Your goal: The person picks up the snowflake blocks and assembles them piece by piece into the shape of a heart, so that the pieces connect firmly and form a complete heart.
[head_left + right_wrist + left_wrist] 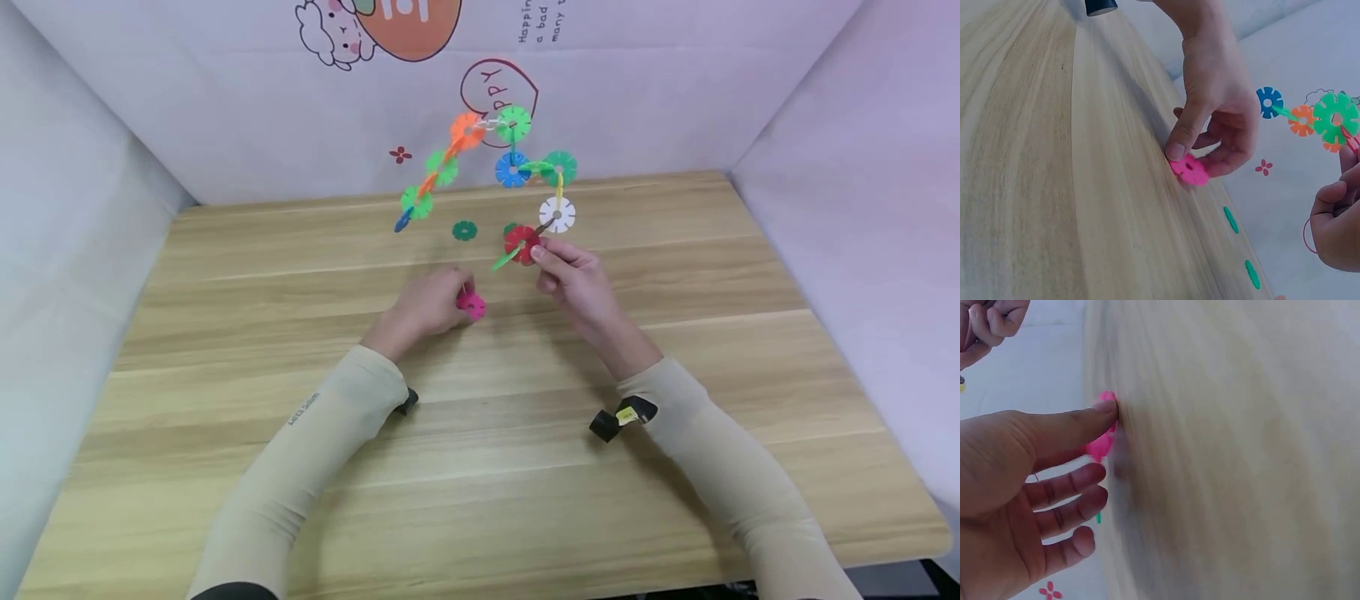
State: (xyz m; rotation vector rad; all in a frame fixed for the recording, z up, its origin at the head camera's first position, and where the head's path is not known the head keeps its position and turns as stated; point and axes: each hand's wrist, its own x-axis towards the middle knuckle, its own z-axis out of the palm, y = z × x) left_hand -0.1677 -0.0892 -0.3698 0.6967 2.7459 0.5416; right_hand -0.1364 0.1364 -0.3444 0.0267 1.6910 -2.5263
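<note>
Between thumb and fingers, my left hand (429, 302) pinches a pink notched snowflake disc (473, 306) by its edge, low over the table; the left wrist view also shows the pink disc (1102, 442). My right hand (583, 287) grips a long chain of interlocked snowflake discs near its red disc (517, 243). A light green disc (506, 259) juts from the red one towards the left hand. From there the chain arches up through a white disc (557, 215), a blue disc (513, 170) and an orange disc (467, 131), its far end hanging at the left.
Loose on the wooden table (495, 483) lies a dark green disc (465, 231). Another green disc (1252, 274) lies near it, mostly hidden behind the red disc in the head view. A printed white cloth (637, 100) hangs behind the table.
</note>
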